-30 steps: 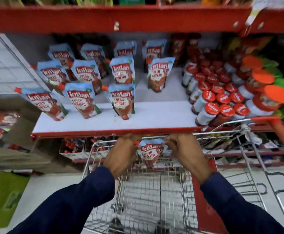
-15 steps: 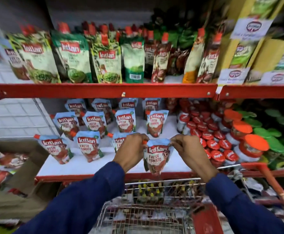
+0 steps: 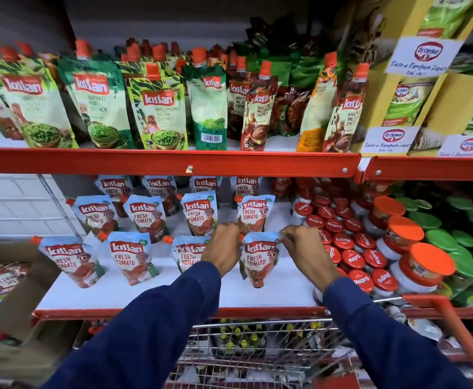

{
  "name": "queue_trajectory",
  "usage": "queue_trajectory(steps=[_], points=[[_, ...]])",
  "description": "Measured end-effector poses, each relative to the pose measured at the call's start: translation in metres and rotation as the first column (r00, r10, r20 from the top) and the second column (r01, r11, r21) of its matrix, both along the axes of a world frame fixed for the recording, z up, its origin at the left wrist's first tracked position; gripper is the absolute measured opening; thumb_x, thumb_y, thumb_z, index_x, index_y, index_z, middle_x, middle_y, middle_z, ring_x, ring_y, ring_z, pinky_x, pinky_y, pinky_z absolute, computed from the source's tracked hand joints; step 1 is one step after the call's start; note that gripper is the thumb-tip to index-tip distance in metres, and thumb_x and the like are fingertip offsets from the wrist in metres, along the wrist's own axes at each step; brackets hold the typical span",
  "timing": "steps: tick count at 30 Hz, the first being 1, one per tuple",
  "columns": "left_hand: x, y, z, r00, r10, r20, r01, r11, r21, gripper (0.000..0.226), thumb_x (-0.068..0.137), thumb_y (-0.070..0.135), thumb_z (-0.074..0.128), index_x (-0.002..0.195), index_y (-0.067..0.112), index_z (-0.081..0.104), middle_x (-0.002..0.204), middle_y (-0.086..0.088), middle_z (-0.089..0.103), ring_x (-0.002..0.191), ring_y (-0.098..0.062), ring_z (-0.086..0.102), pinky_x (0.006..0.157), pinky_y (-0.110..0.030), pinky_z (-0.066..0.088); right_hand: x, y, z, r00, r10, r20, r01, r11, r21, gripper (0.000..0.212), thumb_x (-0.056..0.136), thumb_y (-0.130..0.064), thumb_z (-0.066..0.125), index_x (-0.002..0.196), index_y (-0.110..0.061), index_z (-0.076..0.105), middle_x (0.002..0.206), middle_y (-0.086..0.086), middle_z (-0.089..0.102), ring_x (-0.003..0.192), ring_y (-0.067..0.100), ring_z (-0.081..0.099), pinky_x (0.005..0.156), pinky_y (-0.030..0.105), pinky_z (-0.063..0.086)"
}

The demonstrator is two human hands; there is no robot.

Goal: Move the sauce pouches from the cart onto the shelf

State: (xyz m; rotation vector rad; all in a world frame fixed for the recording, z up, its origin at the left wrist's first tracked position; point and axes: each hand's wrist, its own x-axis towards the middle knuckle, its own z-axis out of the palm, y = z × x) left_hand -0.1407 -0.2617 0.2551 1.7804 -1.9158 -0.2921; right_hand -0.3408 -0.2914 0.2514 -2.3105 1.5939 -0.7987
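Head view: both hands, left hand (image 3: 224,248) and right hand (image 3: 304,248), pinch the Kissan Fresh Tomato pouch (image 3: 259,259) by its top corners; set its base flat on the white shelf (image 3: 145,296) before letting go.

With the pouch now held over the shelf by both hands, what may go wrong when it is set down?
1. The blue Fresh Tomato pouch is pinched only at its top corners by the left hand and right hand; its narrow bottom may not stand, so it could tip forward.
2. The red-capped Mapro jars stand close beside the right hand; a sideways move might knock one.
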Motion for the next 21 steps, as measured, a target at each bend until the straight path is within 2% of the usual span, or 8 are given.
queue_trajectory(steps=[4, 10, 14, 18, 21], points=[[0.0, -0.011, -0.016, 0.998, 0.049, 0.044, -0.05, 0.999, 0.02, 0.026, 0.083, -0.005, 0.066, 0.102, 0.012, 0.069, 0.095, -0.009, 0.073, 0.081, -0.026, 0.069, 0.071, -0.043, 0.062, 0.0, -0.009, -0.01, 1.0, -0.014, -0.013, 0.014, 1.0, 0.013, 0.014, 0.089, -0.008, 0.064, 0.077, -0.012, 0.069, 0.07, 0.008, 0.07, 0.059, 0.017, 0.056, 0.054, 0.031, 0.046], [-0.003, -0.009, -0.018, 0.999, 0.043, 0.033, -0.044, 0.998, 0.035, 0.028, 0.085, -0.009, 0.061, 0.105, 0.009, 0.07, 0.1, -0.011, 0.074, 0.085, -0.028, 0.069, 0.07, -0.033, 0.056, 0.0, -0.009, -0.018, 1.0, 0.001, 0.002, -0.001, 1.0, 0.014, 0.01, 0.089, -0.01, 0.064, 0.081, -0.01, 0.071, 0.067, 0.006, 0.066, 0.059, 0.014, 0.052, 0.055, 0.027, 0.036], [-0.003, -0.005, -0.014, 1.0, 0.005, -0.002, -0.005, 1.0, 0.031, 0.03, 0.088, -0.009, 0.06, 0.111, 0.009, 0.069, 0.106, -0.012, 0.073, 0.093, -0.03, 0.069, 0.079, -0.037, 0.058, 0.001, -0.01, -0.018, 1.0, 0.003, -0.004, -0.003, 1.0, 0.029, 0.01, 0.089, -0.011, 0.064, 0.081, -0.011, 0.07, 0.069, 0.005, 0.068, 0.059, 0.012, 0.05, 0.056, 0.027, 0.035], [0.001, -0.002, -0.012, 1.0, -0.005, -0.019, 0.006, 0.998, 0.06, 0.027, 0.09, -0.006, 0.059, 0.109, 0.011, 0.068, 0.104, -0.012, 0.071, 0.094, -0.03, 0.068, 0.08, -0.041, 0.059, 0.003, -0.012, -0.019, 1.0, 0.001, -0.012, -0.001, 0.999, 0.041, 0.009, 0.09, -0.013, 0.064, 0.086, -0.013, 0.073, 0.077, 0.006, 0.074, 0.062, 0.016, 0.06, 0.056, 0.029, 0.045], [-0.002, 0.002, -0.004, 0.998, -0.035, -0.05, 0.038, 0.997, 0.065, 0.027, 0.09, -0.001, 0.064, 0.114, 0.011, 0.065, 0.112, -0.013, 0.069, 0.099, -0.029, 0.067, 0.081, -0.038, 0.058, 0.005, -0.012, -0.019, 1.0, -0.014, -0.002, 0.014, 0.999, 0.033, 0.01, 0.089, -0.013, 0.066, 0.094, -0.012, 0.074, 0.086, 0.007, 0.076, 0.073, 0.022, 0.069, 0.064, 0.035, 0.055]])
